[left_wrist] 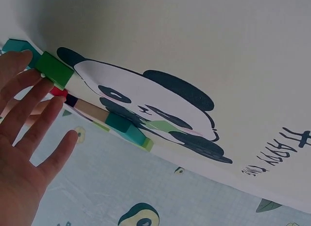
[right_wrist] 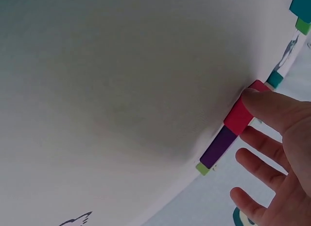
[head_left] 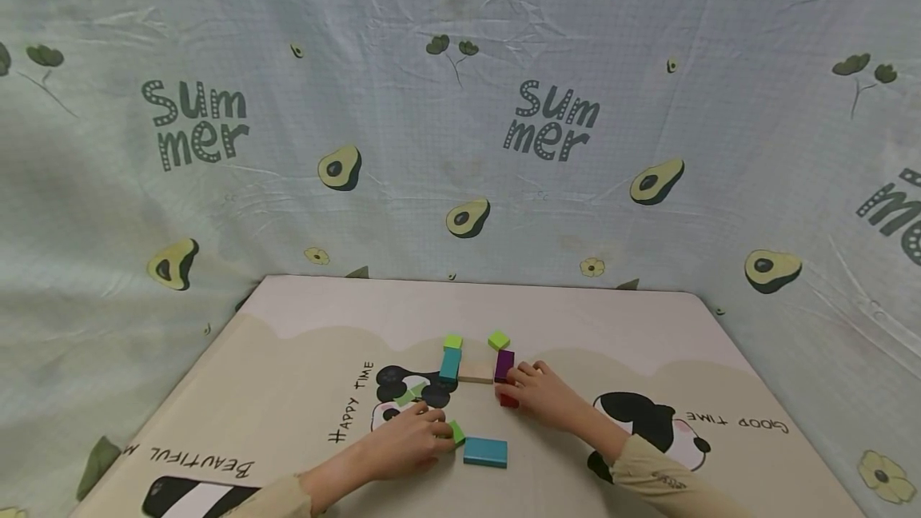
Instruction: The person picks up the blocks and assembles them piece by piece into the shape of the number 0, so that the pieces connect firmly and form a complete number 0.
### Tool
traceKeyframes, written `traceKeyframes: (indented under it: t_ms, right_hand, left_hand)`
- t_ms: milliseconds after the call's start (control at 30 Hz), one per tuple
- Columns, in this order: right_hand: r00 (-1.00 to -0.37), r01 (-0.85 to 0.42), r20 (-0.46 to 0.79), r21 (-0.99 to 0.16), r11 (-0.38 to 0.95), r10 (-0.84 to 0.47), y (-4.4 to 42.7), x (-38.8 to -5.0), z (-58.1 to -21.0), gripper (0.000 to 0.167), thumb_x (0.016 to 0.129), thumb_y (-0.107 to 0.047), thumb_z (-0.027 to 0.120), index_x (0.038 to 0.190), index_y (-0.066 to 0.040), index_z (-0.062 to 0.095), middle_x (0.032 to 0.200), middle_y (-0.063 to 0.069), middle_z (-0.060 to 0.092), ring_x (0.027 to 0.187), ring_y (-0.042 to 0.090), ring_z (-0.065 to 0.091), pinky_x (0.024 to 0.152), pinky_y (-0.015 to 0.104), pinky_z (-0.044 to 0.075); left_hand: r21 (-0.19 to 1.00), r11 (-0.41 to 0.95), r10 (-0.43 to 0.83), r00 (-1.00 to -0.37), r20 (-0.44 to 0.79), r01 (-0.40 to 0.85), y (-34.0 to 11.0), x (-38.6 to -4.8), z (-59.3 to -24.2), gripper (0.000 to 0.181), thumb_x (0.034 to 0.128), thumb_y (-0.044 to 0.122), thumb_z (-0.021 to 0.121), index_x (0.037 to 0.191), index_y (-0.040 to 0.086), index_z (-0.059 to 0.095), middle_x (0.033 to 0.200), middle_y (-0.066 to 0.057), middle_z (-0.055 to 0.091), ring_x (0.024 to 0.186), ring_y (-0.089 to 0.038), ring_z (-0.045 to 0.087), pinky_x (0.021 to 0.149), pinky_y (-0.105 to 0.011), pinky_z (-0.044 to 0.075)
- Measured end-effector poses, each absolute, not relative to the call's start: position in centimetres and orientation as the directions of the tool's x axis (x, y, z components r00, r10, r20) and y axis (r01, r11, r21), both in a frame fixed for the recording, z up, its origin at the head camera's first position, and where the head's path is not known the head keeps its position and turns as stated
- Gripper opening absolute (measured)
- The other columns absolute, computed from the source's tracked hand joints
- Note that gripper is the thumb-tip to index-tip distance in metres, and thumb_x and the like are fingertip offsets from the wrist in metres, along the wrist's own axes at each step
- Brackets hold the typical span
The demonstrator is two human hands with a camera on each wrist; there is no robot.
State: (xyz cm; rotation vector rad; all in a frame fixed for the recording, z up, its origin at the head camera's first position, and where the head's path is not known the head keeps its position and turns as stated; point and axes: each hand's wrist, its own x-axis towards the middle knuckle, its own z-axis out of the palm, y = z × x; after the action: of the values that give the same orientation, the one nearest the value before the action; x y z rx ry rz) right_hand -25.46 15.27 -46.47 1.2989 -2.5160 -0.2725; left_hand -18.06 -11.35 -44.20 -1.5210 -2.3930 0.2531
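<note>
My left hand [head_left: 404, 444] is low on the table, thumb and index finger pinching a green block [left_wrist: 54, 69]. Just right of it lies a flat teal block [head_left: 485, 452]. Farther up, my right hand [head_left: 544, 398] pinches a red block [right_wrist: 245, 109] between thumb and index finger, the other fingers spread. The red block meets the end of a purple block [head_left: 504, 366]. A plain wooden block [head_left: 476, 372] lies between the purple block and a second teal block [head_left: 450, 365]. Lime blocks [head_left: 452, 341] [head_left: 499, 340] sit at the far ends of the teal and purple blocks.
The pale table mat [head_left: 309, 374] has printed pandas, a dog-like figure [head_left: 640, 422] and lettering. Behind and beside the table hangs a curtain [head_left: 403, 118] printed with avocados and words.
</note>
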Motion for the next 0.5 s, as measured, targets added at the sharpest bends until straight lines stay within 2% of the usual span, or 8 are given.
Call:
traceKeyframes:
  t_ms: [267, 500]
  right_hand:
    - [-0.526, -0.761, 0.211, 0.316, 0.567, -0.824, 15.33, -25.51, -46.86, 0.032, 0.077, -0.026, 0.068, 0.108, -0.027, 0.058, 0.094, -0.003, 0.055, 0.091, 0.015, 0.049, 0.079, 0.034, 0.043]
    - [-0.562, -0.754, 0.161, 0.302, 0.583, -0.811, 15.36, -25.27, -46.69, 0.033, 0.079, -0.026, 0.066, 0.11, -0.028, 0.056, 0.096, -0.002, 0.057, 0.093, 0.016, 0.049, 0.082, 0.035, 0.042]
  left_hand:
    - [-0.294, 0.429, 0.903, -0.405, 0.14, 0.854, -11.38, -18.03, -44.2, 0.026, 0.077, 0.032, 0.067, 0.102, 0.026, 0.065, 0.099, 0.011, 0.064, 0.092, -0.008, 0.054, 0.077, -0.024, 0.043]
    - [-0.286, 0.436, 0.9, -0.413, 0.139, 0.853, -11.39, -18.02, -44.21, 0.026, 0.0774, 0.031, 0.067, 0.103, 0.025, 0.065, 0.099, 0.011, 0.064, 0.092, -0.008, 0.054, 0.078, -0.025, 0.043]
